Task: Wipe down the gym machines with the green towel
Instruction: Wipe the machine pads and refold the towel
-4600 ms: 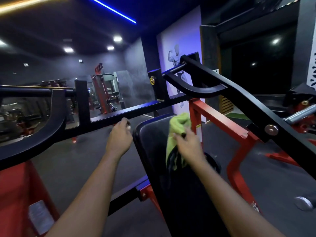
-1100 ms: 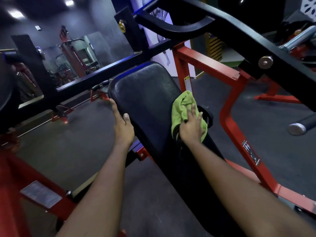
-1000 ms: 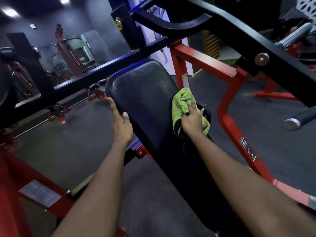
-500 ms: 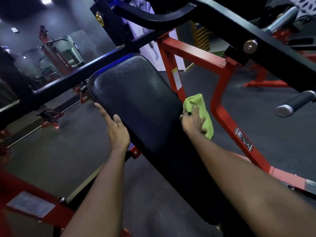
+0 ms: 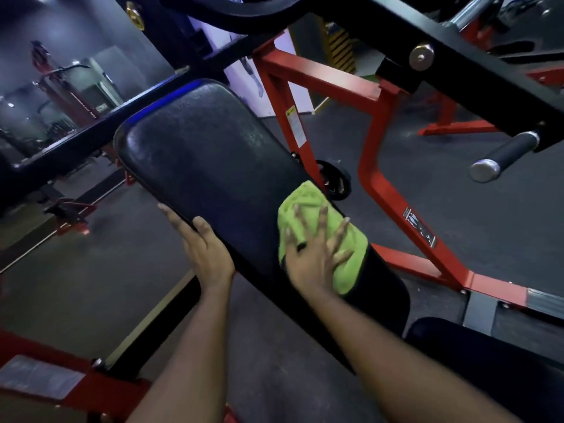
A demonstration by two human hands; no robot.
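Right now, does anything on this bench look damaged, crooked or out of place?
Nothing stands out. The black pad looks whole, no tears showing; the right hand presses the green towel flat on it, and the left hand rests on its edge.

The surface (image 5: pixel 207 154) is a long black padded board with a grained skin, tilted and running from upper left to lower right, carried on a red steel frame (image 5: pixel 374 148) that stands on the dark floor (image 5: pixel 457 193). A crumpled green towel (image 5: pixel 305 198) lies at its right edge, with the right grip (image 5: pixel 312 257) spread flat on top, fingers straight. The left grip (image 5: pixel 207 251) lies along the board's left edge, fingers extended.
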